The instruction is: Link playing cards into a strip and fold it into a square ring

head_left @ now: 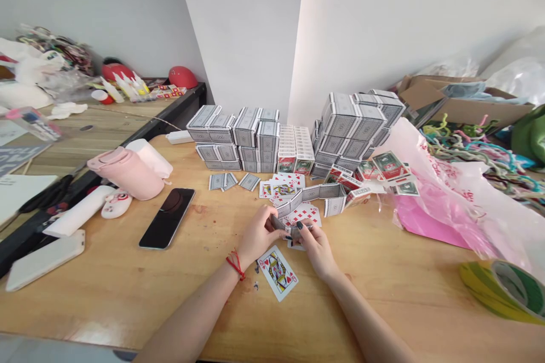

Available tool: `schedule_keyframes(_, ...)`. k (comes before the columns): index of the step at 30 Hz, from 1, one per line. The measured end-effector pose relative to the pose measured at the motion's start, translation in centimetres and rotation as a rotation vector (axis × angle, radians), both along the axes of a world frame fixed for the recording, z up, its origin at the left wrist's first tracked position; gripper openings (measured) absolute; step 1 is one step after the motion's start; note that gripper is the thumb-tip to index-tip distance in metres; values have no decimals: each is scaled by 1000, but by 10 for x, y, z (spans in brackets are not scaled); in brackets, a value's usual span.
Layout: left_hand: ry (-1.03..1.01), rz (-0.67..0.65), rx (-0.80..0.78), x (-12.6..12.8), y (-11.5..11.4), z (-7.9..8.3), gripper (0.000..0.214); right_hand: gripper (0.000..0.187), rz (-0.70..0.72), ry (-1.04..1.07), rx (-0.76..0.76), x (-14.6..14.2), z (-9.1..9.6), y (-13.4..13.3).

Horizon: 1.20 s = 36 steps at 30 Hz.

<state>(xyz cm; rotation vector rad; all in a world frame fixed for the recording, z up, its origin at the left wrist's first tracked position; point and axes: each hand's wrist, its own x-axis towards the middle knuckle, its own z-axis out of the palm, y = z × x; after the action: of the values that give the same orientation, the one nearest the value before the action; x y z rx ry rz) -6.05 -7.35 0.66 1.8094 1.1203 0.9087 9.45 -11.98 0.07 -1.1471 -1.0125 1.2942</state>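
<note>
My left hand [255, 236] and my right hand [314, 245] meet at the near end of a zigzag chain of folded playing cards [315, 195] that runs away across the wooden table [383, 295]. Both hands pinch that end of the chain, fingers curled. A red string is tied round my left wrist. A face-up queen of hearts card [277, 272] lies flat just below my hands. More face-up red cards [283, 188] lie under and behind the chain.
Stacks of boxed card decks [255, 139] stand at the back, with loose decks [385, 167] to the right. A black phone [167, 218], a pink bottle [128, 173] and a white case [45, 258] lie left. A pink plastic bag [443, 204] and tape roll [506, 292] lie right.
</note>
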Motion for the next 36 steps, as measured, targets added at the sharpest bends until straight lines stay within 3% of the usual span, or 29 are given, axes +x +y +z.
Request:
schedule_keyframes(4,62,50,47,0,1,1,32,35,-15,-71,3,0,8,2)
schedule_keyframes(12,164,-70,107,-6,6,11,20,34,-42,-105,4,7,12,3)
schedule_keyframes(26,153,43,147,2,0,9,18,34,-119,-124,24,6,5,4)
schedule_keyframes(36,151,55,157,3,0,8,19,32,-118,-115,16,4,2,4)
